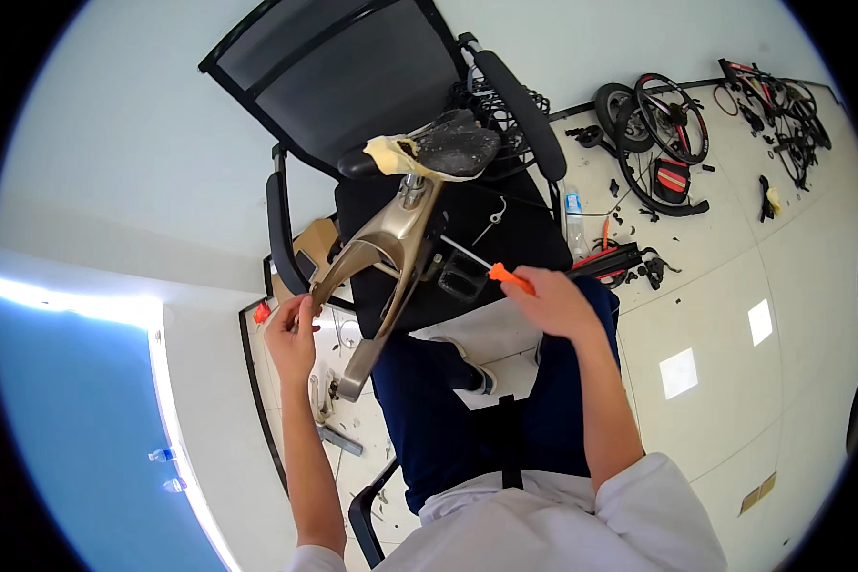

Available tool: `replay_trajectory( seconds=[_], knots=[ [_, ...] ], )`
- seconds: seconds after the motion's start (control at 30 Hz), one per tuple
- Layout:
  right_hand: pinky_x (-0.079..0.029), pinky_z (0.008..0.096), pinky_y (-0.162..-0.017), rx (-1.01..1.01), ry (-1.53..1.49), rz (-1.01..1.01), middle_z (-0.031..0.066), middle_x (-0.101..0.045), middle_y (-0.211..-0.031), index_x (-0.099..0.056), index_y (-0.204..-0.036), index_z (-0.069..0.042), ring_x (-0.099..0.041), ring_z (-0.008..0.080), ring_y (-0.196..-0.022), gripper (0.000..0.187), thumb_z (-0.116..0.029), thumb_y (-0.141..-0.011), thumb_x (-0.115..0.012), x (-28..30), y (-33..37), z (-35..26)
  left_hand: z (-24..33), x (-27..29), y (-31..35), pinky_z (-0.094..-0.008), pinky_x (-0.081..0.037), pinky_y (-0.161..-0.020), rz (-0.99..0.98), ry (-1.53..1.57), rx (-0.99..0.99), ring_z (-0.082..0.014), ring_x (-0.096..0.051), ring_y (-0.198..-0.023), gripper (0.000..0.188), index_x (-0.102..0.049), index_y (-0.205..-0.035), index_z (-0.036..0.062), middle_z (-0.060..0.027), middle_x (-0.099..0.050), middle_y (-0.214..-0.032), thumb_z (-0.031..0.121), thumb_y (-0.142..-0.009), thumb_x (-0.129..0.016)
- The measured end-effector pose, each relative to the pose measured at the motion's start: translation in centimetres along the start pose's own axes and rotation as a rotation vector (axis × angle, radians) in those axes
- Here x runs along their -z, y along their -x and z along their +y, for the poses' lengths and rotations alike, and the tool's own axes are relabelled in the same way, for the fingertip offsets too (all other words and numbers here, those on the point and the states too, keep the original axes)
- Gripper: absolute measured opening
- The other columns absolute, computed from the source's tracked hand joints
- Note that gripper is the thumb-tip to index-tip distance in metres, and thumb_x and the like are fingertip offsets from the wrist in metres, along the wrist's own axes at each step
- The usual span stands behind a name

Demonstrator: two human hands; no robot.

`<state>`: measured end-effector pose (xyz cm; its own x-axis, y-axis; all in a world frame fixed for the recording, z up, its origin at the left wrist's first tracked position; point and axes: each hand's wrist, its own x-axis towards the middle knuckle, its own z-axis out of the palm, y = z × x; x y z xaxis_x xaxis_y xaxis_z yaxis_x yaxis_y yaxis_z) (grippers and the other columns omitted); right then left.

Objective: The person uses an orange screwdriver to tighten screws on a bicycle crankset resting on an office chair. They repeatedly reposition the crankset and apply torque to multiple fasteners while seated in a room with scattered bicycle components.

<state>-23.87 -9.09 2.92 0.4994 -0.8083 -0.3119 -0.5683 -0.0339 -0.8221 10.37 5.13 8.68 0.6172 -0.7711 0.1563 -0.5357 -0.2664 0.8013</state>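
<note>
A bronze-coloured bicycle frame (412, 229) leans on the black chair seat in front of me, partly over my lap. On its seat post sits a torn black saddle (453, 148) with yellow foam showing. My left hand (293, 334) has its fingers closed around the end of the frame's left arm. My right hand (550, 303) grips the orange handle of a screwdriver (511, 277). Its metal shaft points up and left, with the tip at the frame's right side; whether it touches is too small to tell. A black pedal (462, 276) and a small silver tool (492, 221) lie on the seat.
The mesh office chair (353, 81) has armrests on both sides. Wheels (672, 119), a red-and-black bag (672, 181) and a dismantled bike (777, 105) lie on the floor to the right. A water bottle (574, 224) stands by the chair; a cardboard box (315, 243) is at left.
</note>
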Motion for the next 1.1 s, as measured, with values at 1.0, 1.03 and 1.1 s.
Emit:
replay_trajectory(
  seconds=[1.0,1.03,1.1],
  knots=[
    [-0.048,0.0298,-0.067,0.233,-0.250,0.139,0.0080,-0.065,-0.079,-0.064,-0.103,-0.002,-0.062,0.0152,-0.072,0.023,-0.013,-0.083,-0.069,0.5,-6.6,0.6,-2.4,0.7,-3.0,-0.0267,-0.056,-0.061,-0.026,0.024,0.039,-0.0149,-0.069,-0.076,0.028,-0.067,-0.098,-0.0047,-0.0110,-0.071,-0.083,0.023,-0.096,-0.062],
    [-0.048,0.0297,-0.067,0.224,-0.277,0.155,0.0073,-0.064,-0.078,-0.063,-0.103,-0.002,-0.062,0.0143,-0.073,0.024,-0.013,-0.083,-0.069,1.1,-6.4,0.1,-2.4,0.5,-2.8,-0.0265,-0.056,-0.061,-0.028,0.033,0.037,-0.0145,-0.069,-0.076,0.028,-0.067,-0.098,-0.0047,-0.0108,-0.071,-0.083,0.023,-0.096,-0.062],
    [-0.047,0.0267,-0.061,0.255,-0.261,0.192,0.0047,-0.061,-0.074,-0.060,-0.104,-0.002,-0.059,0.0110,-0.065,0.025,-0.014,-0.084,-0.070,1.8,-6.3,-0.9,-3.1,0.7,-2.6,-0.0259,-0.056,-0.060,-0.015,0.048,0.033,-0.0132,-0.068,-0.074,0.027,-0.067,-0.097,-0.0048,-0.0106,-0.071,-0.081,0.022,-0.096,-0.063]
  ],
)
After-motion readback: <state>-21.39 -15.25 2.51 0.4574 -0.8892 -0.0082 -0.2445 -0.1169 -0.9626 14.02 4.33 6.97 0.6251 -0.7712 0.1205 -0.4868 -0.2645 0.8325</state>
